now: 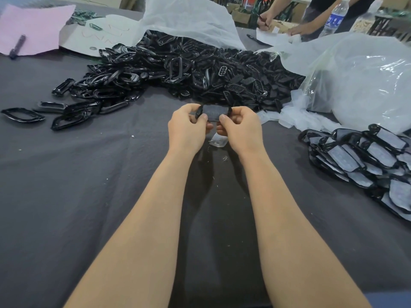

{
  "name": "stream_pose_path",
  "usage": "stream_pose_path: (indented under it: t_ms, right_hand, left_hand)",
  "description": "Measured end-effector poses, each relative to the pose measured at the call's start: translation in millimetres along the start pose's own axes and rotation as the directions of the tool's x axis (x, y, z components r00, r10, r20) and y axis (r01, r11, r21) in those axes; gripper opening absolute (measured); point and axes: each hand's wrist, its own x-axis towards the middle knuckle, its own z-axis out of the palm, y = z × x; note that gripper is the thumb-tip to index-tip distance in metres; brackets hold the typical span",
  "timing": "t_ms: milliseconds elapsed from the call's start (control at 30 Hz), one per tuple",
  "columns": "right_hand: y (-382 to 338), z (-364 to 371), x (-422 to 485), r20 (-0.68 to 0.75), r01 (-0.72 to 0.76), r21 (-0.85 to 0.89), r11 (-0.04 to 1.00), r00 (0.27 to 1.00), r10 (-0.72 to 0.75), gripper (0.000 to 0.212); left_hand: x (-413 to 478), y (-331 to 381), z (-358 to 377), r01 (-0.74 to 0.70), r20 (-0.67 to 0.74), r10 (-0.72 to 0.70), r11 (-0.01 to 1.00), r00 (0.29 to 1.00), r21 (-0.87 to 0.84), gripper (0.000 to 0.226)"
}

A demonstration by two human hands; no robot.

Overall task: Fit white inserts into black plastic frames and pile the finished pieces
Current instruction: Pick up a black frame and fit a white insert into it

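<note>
Dark grey cloth covers the tabletop (66, 196), and a person's two bare forearms reach over it from 6 o'clock toward the centre. At the centre the left hand (186, 127) and the right hand (241, 127) hold one black plastic frame (214, 112) between them, lifted off the cloth. The fingers (191, 108) of each hand curl round one end of it, with both thumbs pressing on its near edge. A grey panel fills the frame's opening; whether it is fully seated cannot be told. Just below the hands lies a small clear plastic scrap (219, 141).

A large heap of empty black frames (178, 67) spreads from 9 to 1 o'clock. The pile of finished pieces (367, 158), black rims around pale inserts, sits at 3 o'clock, just beside a translucent plastic bag (355, 74) at 2 o'clock. A pink sheet (40, 25) with a marker (17, 46) on it lies at 10 o'clock. Another person's hand (265, 18) holds a pen at 1 o'clock.
</note>
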Motion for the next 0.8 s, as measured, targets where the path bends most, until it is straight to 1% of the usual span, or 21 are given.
stream_pose_path:
  t_ms: [67, 133, 200, 300, 400, 467, 533, 600, 633, 700, 800]
  right_hand:
    - [-0.4, 1.1, -2.3, -0.019, 0.038, -0.041, 0.998, 0.999, -0.039, 0.018]
    - [-1.7, 2.0, -4.5, -0.029, 0.078, -0.084, 0.993, 0.996, -0.081, 0.021]
    - [-3.1, 2.7, -5.5, -0.024, 0.099, -0.097, 0.99, 0.995, -0.101, 0.022]
    - [-4.1, 4.3, -7.2, 0.003, 0.088, -0.106, 0.991, 0.996, -0.088, 0.024]
    - [-4.6, 5.7, -8.1, 0.004, 0.07, -0.109, 0.992, 0.998, -0.07, 0.028]
    - [-6.9, 6.1, -8.8, -0.009, 0.062, -0.082, 0.995, 0.998, -0.063, 0.029]
    - [-8.5, 5.0, -9.7, -0.022, 0.055, -0.057, 0.997, 0.998, -0.056, 0.029]
    - [-10.1, 0.7, -11.6, -0.037, 0.048, -0.026, 0.999, 0.998, -0.049, 0.027]
    - [-11.3, -2.9, -12.8, -0.05, 0.045, -0.007, 0.999, 0.998, -0.046, 0.025]
    - [-13.2, -14.1, -15.3, -0.105, 0.037, 0.01, 0.999, 0.994, -0.035, 0.024]
    - [-15.2, -43.8, -19.8, -0.242, 0.033, -0.011, 0.999, 0.97, -0.035, 0.024]
  left_hand:
    - [0.9, -1.1, 0.5, 0.019, 0.006, -0.019, 1.0, 1.0, -0.023, 0.018]
    - [0.6, -0.3, 0.5, 0.026, 0.007, -0.026, 0.999, 1.0, -0.037, 0.022]
    - [-0.8, 2.0, 0.1, 0.017, -0.002, -0.017, 0.999, 1.0, -0.043, 0.02]
    - [-3.7, 4.4, -1.1, 0.001, -0.025, -0.002, 0.999, 1.0, -0.041, 0.028]
    - [-4.3, 3.7, -0.8, 0.003, -0.019, -0.004, 1.0, 1.0, -0.025, 0.017]
    - [-6.5, 5.0, -0.3, -0.031, -0.011, 0.031, 0.999, 0.999, 0.039, 0.014]
    - [-8.4, 6.7, 0.8, -0.068, -0.018, 0.07, 0.994, 0.997, 0.087, 0.018]
    - [-11.5, 10.6, 3.3, -0.085, -0.022, 0.087, 0.992, 0.996, 0.09, 0.03]
    - [-12.6, 13.3, 6.3, -0.092, -0.017, 0.094, 0.992, 0.995, 0.087, 0.033]
    - [-13.8, 19.1, 17.8, -0.109, 0.025, 0.108, 0.992, 0.994, 0.07, 0.03]
    - [-19.1, 30.7, 50.0, -0.108, 0.112, 0.105, 0.994, 0.988, 0.017, 0.029]
